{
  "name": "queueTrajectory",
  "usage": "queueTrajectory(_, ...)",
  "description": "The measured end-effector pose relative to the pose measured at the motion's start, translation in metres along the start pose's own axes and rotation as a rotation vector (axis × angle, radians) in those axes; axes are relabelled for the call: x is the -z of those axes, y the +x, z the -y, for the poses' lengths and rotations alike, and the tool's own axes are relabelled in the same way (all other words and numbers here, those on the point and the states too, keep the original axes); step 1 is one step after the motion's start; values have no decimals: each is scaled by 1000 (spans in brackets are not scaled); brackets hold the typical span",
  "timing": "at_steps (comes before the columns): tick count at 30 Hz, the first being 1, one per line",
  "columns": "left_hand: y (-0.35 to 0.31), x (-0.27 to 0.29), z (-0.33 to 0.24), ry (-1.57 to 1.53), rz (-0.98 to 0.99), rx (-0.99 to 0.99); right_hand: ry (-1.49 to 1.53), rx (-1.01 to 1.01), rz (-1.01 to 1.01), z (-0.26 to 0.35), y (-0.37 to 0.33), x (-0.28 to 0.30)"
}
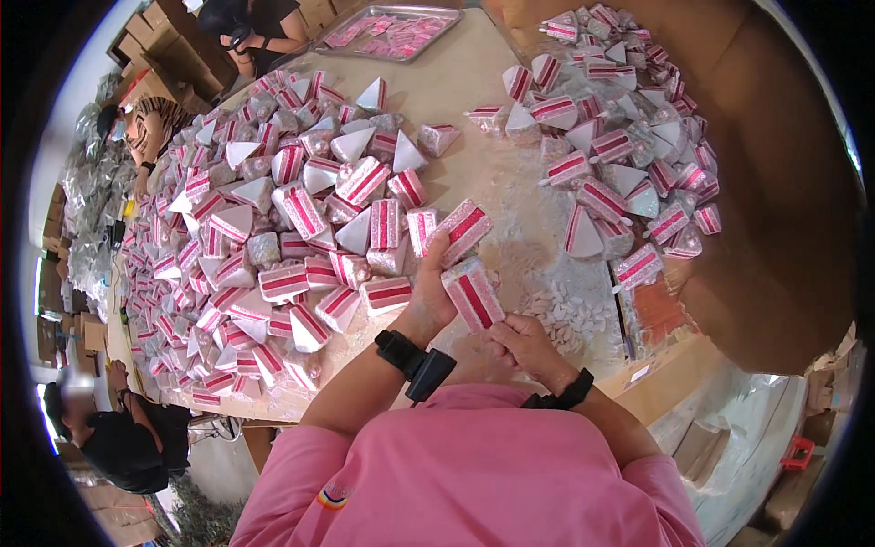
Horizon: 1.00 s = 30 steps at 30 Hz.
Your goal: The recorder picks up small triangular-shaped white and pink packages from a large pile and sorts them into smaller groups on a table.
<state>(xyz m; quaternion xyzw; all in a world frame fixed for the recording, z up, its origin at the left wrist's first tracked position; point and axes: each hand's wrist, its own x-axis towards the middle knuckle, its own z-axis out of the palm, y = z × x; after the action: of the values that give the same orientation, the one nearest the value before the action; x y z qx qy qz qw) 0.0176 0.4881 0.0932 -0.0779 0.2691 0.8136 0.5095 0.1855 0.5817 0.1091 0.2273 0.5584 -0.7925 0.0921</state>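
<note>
Pinching pink/white cake slice w/ R grip, L grip closed round 2nd slice

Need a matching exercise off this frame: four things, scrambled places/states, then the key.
Things
1. Right hand
2. Metal tray
3. Larger wedge pile
4. Smaller wedge pile

Places/states
A. On the person's left
B. Gripping the lower end of a pink-and-white wedge
C. On the person's right
D. At the far edge of the table, holding flat pink pieces

Pairs: 1-B, 2-D, 3-A, 4-C
</note>
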Motion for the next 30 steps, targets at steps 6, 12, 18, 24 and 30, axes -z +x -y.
queueTrajectory(6,-24,-17,-15,359,69,-55,-183,39,76,2,-7,16)
queueTrajectory(12,-28,-17,-17,794,115,-157,-402,148,-19,-6,-7,6)
queueTrajectory(18,-20,8,5,1122,-102,-599,-324,-71,-129,-30,16,12)
queueTrajectory(24,-38,5,3,658,-12,-279,-111,-224,-80,-20,9,4)
queueTrajectory(30,-44,50,11,-55,-45,8,-194,-95,-152,-12,16,-2)
